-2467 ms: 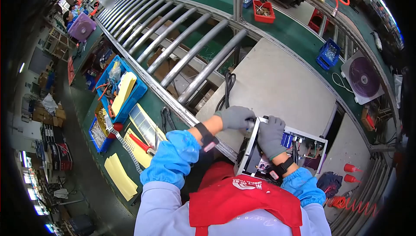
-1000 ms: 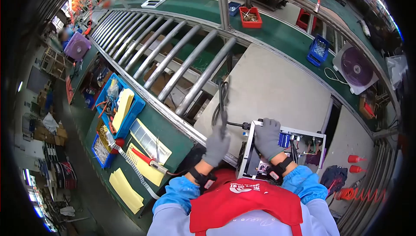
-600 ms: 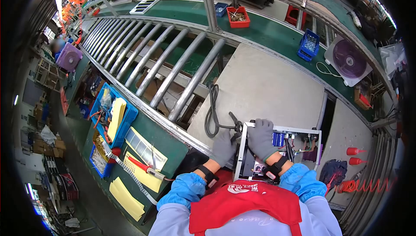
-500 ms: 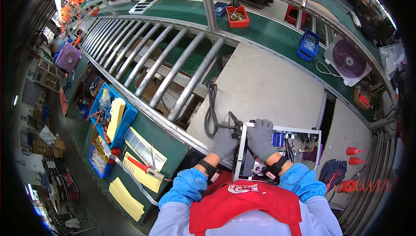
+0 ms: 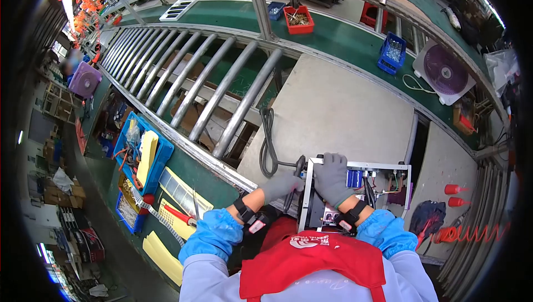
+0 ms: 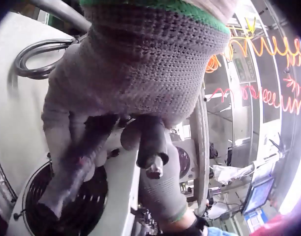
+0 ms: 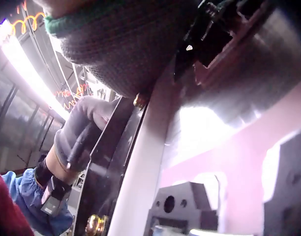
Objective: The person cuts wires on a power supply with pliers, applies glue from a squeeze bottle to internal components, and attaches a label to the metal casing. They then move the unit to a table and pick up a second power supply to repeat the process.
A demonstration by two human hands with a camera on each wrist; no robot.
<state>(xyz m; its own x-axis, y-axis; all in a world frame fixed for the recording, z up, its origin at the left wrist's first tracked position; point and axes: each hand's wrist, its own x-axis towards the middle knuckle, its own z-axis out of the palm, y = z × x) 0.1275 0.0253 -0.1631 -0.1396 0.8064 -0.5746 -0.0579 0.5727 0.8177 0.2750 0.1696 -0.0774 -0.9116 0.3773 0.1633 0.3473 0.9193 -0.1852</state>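
My gloved left hand point(image 5: 280, 185) grips dark-handled pliers point(image 5: 288, 201) at the left side of an open metal case point(image 5: 383, 166). In the left wrist view, the plier handles point(image 6: 74, 172) stick out below the palm, spread apart; the jaws are hidden. A black cable point(image 5: 266, 141) runs to the same corner of the case. The case's side panel carries a round black fan grille point(image 6: 96, 196). My gloved right hand point(image 5: 331, 180) holds the case by its upper left edge, fingers over the rim. Blue parts point(image 5: 355, 179) and wiring show inside.
A grey board point(image 5: 344, 102) lies under the case, beside a roller conveyor point(image 5: 205, 107). On the green left bench are a blue tool tray point(image 5: 161, 155), yellow sheets point(image 5: 161, 255) and a red-handled tool point(image 5: 176, 213). Red bottles point(image 5: 455, 189) stand at right.
The pliers have left the bench and come in my left hand to the cable's end at the case. That hand has since swung left and lower. My right hand stays on the case edge.
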